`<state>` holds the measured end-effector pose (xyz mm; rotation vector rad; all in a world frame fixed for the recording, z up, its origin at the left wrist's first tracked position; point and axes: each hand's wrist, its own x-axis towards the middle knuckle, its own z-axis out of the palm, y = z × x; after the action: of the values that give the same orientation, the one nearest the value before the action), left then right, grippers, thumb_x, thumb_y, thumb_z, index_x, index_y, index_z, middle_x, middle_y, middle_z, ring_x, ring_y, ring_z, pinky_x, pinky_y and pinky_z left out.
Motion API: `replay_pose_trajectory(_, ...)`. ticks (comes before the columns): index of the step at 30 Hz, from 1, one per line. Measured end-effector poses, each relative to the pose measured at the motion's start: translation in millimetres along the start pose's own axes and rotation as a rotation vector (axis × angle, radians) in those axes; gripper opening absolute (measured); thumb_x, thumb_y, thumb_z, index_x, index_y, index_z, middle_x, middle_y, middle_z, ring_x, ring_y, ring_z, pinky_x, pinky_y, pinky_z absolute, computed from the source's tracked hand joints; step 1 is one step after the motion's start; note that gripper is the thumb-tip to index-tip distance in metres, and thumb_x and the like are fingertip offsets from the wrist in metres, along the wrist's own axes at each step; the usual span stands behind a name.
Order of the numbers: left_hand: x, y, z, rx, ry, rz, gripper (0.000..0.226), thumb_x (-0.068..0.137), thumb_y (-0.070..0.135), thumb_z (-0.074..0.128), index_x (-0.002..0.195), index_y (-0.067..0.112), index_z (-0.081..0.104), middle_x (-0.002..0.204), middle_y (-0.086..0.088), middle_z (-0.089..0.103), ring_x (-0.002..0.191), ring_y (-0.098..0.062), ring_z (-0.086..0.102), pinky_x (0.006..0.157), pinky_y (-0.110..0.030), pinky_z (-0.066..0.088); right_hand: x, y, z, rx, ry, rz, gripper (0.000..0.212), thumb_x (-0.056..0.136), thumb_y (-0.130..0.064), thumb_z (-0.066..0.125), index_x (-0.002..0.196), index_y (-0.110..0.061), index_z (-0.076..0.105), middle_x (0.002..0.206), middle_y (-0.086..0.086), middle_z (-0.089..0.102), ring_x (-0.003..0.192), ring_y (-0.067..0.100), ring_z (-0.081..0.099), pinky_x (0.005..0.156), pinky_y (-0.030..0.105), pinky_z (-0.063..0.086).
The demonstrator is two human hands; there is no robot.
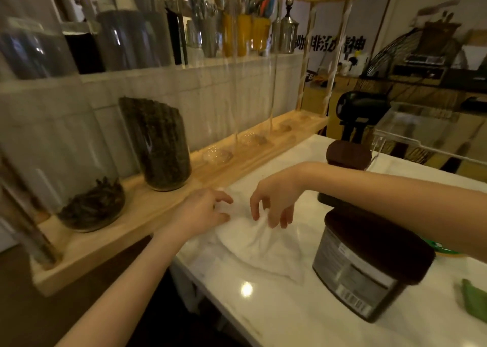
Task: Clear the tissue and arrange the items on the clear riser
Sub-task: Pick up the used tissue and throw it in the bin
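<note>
While the thin white crumpled tissue [259, 244] lies flat on the white marble counter [276, 307], the right hand [274, 201] pinches a raised fold; the left hand [203, 209], fingers loose, presses its edge; light, limp and tearable, it should gather best from that pinched ridge.

The worktop [263, 307] is white marble-look stone, polished glossy enough to throw back a lamp spot near its front edge. The tissue [263, 244] on it is thin matt white paper, all crinkled. The canister [355, 275] by the right side has a matt dark-brown lid and a slightly shiny printed label. Along the worktop's back edge, the rack [158, 209] is pale unvarnished-looking wood holding clear glass jars [158, 141]. The riser [421, 136] at the far right corner is see-through acrylic.
</note>
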<state>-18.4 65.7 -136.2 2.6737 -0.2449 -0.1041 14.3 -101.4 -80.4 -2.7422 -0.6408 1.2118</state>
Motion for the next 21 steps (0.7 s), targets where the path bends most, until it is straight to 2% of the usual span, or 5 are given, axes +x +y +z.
replay_pose_trajectory(4, 4.3, -5.8, 6.9, -0.010, 0.011, 0.023, 0.039, 0.077, 0.023, 0.067, 0.115, 0.026, 0.060, 0.116, -0.003, 0.060, 0.093, -0.014, 0.054, 0.082, -0.027, 0.046, 11.6, 4.8, 8.3, -0.015, -0.011, -0.041, 0.029, 0.082, 0.003, 0.059, 0.112, 0.002, 0.060, 0.113, 0.025, 0.064, 0.070, 0.022, 0.066, 0.064, 0.023, 0.057)
replay_pose_trajectory(9, 13.7, -5.7, 10.6, -0.009, 0.014, 0.053, 0.044, 0.080, 0.013, 0.065, 0.122, 0.021, 0.054, 0.098, 0.001, 0.055, 0.085, -0.013, 0.053, 0.075, -0.023, 0.044, 7.7, 10.4, 1.9, 0.000, 0.146, -0.117, 0.020, 0.082, 0.002, 0.057, 0.099, 0.003, 0.067, 0.077, 0.003, 0.064, 0.063, 0.010, 0.063, 0.060, 0.019, 0.054)
replay_pose_trajectory(13, 19.6, 4.8, 5.5, -0.036, 0.032, 0.093, 0.050, 0.080, 0.011, 0.063, 0.125, 0.024, 0.046, 0.097, -0.002, 0.061, 0.085, -0.017, 0.058, 0.073, -0.027, 0.052, -7.6, 16.9, -7.2, 0.080, 0.313, -0.151, 0.021, 0.082, 0.000, 0.056, 0.100, 0.004, 0.066, 0.081, 0.006, 0.065, 0.063, 0.011, 0.063, 0.062, 0.021, 0.053)
replay_pose_trajectory(18, 33.0, 34.7, -15.5, -0.004, 0.085, 0.210, 0.024, 0.081, 0.015, 0.062, 0.105, 0.018, 0.067, 0.101, -0.005, 0.070, 0.087, -0.017, 0.061, 0.078, -0.030, 0.052, -35.7, 31.3, -15.8, 0.187, 0.509, -0.139, 0.021, 0.084, -0.006, 0.057, 0.104, -0.007, 0.063, 0.088, 0.010, 0.066, 0.067, 0.016, 0.066, 0.059, 0.024, 0.055)
replay_pose_trajectory(21, 33.5, 56.3, -31.4, -0.024, 0.134, 0.286, 0.018, 0.080, 0.017, 0.063, 0.096, 0.013, 0.072, 0.094, -0.005, 0.072, 0.084, -0.018, 0.061, 0.076, -0.028, 0.051, -60.5, 41.7, -17.2, 0.267, 0.651, -0.123, 0.018, 0.084, -0.007, 0.058, 0.100, -0.009, 0.065, 0.096, 0.016, 0.067, 0.064, 0.012, 0.066, 0.056, 0.022, 0.056)
